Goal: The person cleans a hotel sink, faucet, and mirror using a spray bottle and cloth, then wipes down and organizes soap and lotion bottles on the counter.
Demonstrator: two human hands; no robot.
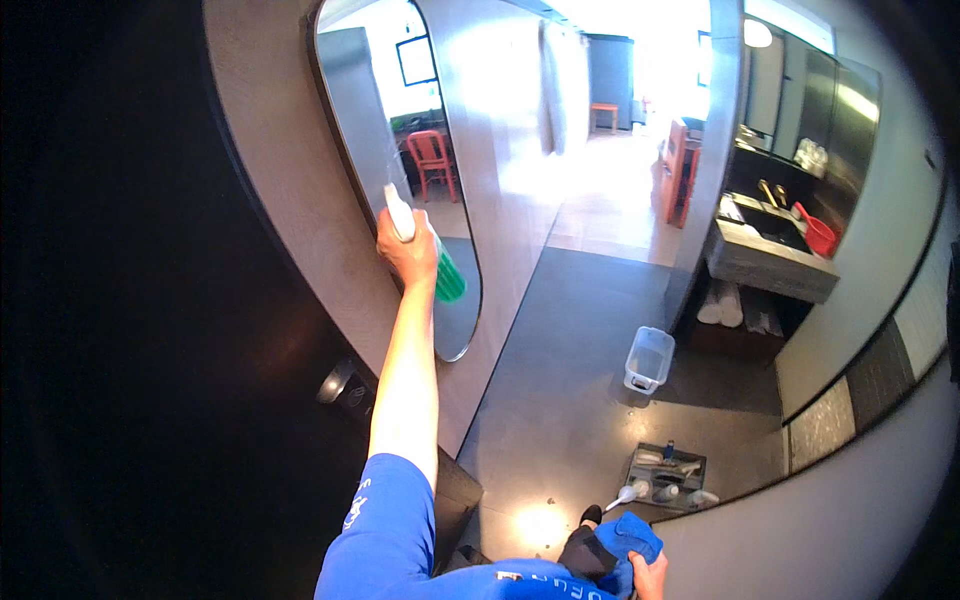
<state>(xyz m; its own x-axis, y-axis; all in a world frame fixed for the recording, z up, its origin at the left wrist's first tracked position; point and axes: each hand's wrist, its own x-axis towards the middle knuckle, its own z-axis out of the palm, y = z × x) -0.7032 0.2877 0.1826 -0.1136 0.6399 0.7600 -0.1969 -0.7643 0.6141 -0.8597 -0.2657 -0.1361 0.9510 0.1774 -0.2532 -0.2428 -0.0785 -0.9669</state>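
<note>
My left hand [409, 251] reaches forward, wrapped around the neck of a spray bottle [451, 276] with a white trigger head and green contents. The bottle is in front of a tall, round-ended wall mirror [457, 330]; whether it touches the glass I cannot tell. A red chair and a window frame show as reflections in the glass. Low down near my body, my right hand [649, 574] grips a bunched blue cloth [628, 537].
A grey caddy [639, 480] of cleaning supplies sits on the floor [570, 360], a clear plastic tub [649, 361] farther off. At right, a stone washbasin counter [772, 262] holds a red dipper [819, 234]. A dark door with a metal handle [337, 382] stands at left.
</note>
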